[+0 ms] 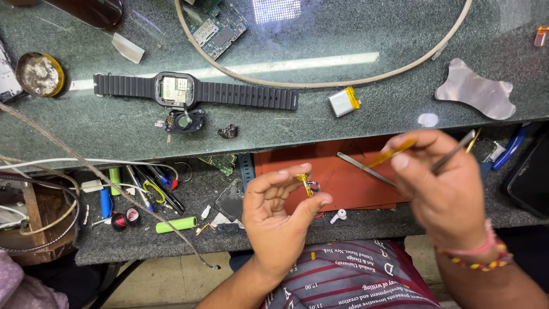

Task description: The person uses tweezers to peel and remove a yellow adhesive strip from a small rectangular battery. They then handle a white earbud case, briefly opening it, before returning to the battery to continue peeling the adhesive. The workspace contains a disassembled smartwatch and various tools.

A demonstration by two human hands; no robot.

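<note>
Pinching a small yellow part (307, 186) between thumb and fingertips, the left hand (280, 214) is grasping it palm up at about 6 o'clock in the view, over the red mat (343, 180). At 4 o'clock the right hand (443, 183) is clenching tweezers (366, 168), whose tips are pointing toward 10 o'clock, just beside the part but apart from it; the same hand is also gripping an amber strip (392, 153). Lying on the worktop (366, 114) at 11 o'clock is an opened watch (175, 90) with a black strap, its back module (184, 121) touching it below. A battery (345, 101) is sitting at 1 o'clock, a metal pick (476, 91) at 2 o'clock, and a green cell (177, 224) at 8 o'clock.
</note>
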